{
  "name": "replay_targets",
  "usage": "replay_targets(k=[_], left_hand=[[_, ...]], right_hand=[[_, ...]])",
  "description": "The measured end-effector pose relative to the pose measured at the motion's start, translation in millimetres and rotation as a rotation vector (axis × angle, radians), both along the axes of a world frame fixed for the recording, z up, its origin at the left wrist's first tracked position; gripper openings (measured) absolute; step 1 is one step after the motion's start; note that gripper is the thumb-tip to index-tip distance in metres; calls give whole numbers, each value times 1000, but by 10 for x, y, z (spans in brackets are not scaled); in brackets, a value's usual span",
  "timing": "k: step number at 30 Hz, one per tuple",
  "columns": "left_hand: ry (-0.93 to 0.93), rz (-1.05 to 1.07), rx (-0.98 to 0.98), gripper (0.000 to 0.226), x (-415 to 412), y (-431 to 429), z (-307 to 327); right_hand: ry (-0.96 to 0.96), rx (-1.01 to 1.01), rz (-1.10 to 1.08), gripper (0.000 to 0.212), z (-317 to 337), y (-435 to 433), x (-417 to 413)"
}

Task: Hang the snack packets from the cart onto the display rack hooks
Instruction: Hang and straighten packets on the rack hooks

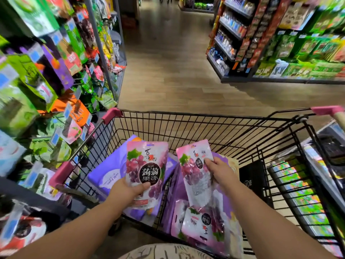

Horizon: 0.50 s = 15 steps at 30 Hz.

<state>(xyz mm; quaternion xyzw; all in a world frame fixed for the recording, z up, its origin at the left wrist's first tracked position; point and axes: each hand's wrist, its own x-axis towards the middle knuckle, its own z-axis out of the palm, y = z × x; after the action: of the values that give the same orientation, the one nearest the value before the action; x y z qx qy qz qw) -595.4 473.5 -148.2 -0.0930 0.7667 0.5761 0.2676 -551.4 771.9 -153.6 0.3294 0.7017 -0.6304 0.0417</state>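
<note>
Forearms reach out over black wire shopping cart. Left hand grips pink-and-white grape jelly pouch by its lower edge, thumb across the front, label upright, probably to keep the hang hole on top. Right hand pinches second matching pouch mid-body, above loose pouches lying in the cart. Hook rack of hanging snack bags stands just left, blurred; neither pouch hung yet.

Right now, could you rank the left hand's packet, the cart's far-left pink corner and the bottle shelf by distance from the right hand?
1. Packet in the left hand, beside the right hand.
2. Pink corner, far left of the cart.
3. Bottle shelf, up the aisle, right side.
</note>
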Motion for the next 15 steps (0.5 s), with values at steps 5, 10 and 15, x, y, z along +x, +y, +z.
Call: replay_targets(k=[5,10,15], left_hand=[[-102,202,328,37,14,-5,247],[-140,306,433,59,0,-282,399],[-147,401,400,77,58,-709,515]], right_hand=[[85,-326,-156,15,348,-645,-430],[129,-168,-106,13,624,-1203,-723],[154,-63,79,19,824,-1704,-846]])
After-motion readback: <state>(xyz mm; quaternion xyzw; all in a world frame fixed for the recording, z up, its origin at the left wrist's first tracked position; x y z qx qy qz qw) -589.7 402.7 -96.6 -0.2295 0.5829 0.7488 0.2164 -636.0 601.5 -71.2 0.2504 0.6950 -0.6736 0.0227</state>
